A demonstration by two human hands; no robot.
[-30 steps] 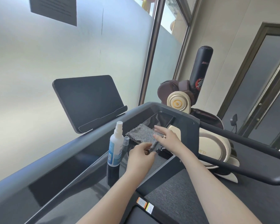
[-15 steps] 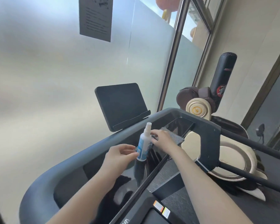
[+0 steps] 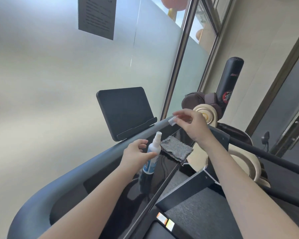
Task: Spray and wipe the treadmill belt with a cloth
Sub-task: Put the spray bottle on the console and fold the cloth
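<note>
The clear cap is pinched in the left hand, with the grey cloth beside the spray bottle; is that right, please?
No: the head view shows the clear cap pinched in the right hand; the grey cloth is beside the spray bottle.

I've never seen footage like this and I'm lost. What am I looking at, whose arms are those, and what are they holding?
No robot here: a camera worn on a person's head looks down at their own two arms. They stand at a treadmill console. On it a spray bottle stands upright next to a grey cloth. The right hand pinches a small clear cap above them. The left hand has its thumb against the bottle; whether it grips, I cannot tell. A dark screen sits behind.
</note>
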